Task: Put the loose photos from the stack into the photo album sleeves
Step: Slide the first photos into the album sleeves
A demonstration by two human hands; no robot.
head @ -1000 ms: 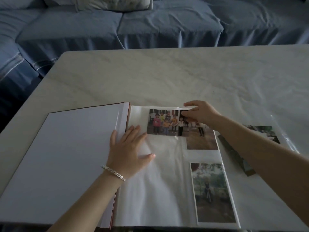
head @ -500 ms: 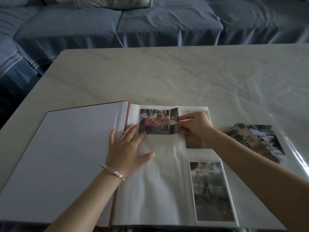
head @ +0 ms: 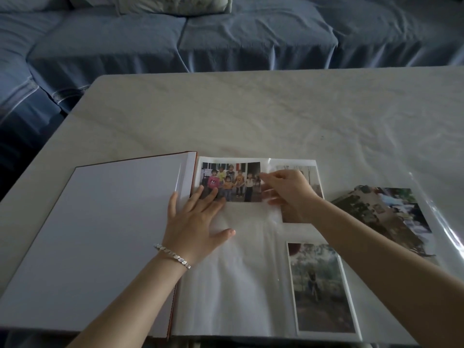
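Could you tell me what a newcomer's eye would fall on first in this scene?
The open photo album fills the near part of the table, and the colourful group photo at the top of its right page stands out most. The right hand pinches that photo's right edge, while the left hand lies flat on the page at its lower left corner. A stack of loose photos sits to the album's right.

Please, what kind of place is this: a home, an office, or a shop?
Most likely a living room at home: a blue sofa with a cushion stands behind the pale table, where a photo album lies open.
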